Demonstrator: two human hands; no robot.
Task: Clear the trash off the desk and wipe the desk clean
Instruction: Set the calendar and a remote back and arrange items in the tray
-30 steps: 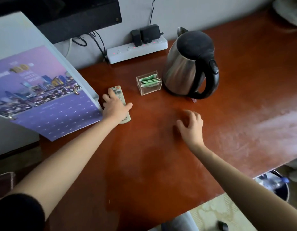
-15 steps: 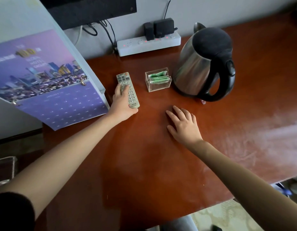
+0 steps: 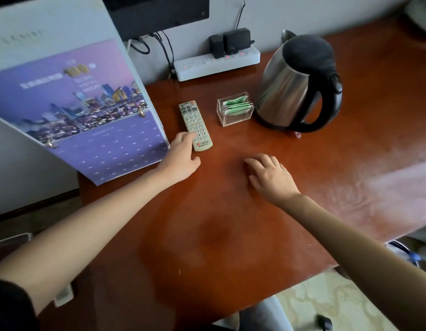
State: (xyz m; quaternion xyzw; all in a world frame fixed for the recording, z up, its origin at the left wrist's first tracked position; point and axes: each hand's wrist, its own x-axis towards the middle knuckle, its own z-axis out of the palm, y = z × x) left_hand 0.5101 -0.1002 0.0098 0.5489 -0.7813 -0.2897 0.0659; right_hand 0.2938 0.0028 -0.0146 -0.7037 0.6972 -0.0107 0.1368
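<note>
On the red-brown desk (image 3: 221,235) lies a pale remote control (image 3: 195,125), lengthwise, pointing away from me. My left hand (image 3: 181,158) sits at its near left corner, fingertips touching the remote's edge, thumb spread out on the desk. My right hand (image 3: 271,175) rests palm down on the bare wood to the right, fingers loosely bent and holding nothing. No cloth or loose trash shows on the desk. A pale, dusty streak (image 3: 386,185) covers the right part of the desk.
A steel kettle (image 3: 288,84) with a black handle stands at the back, beside a clear box of green packets (image 3: 234,108). Behind them lies a white power strip (image 3: 216,62) with plugs. A purple calendar (image 3: 88,120) leans at the left. A monitor (image 3: 157,13) hangs above.
My left hand has slid back along the remote from covering it to only touching its near end. The remote now lies farther back and uncovered. My right hand stays on the desk.
</note>
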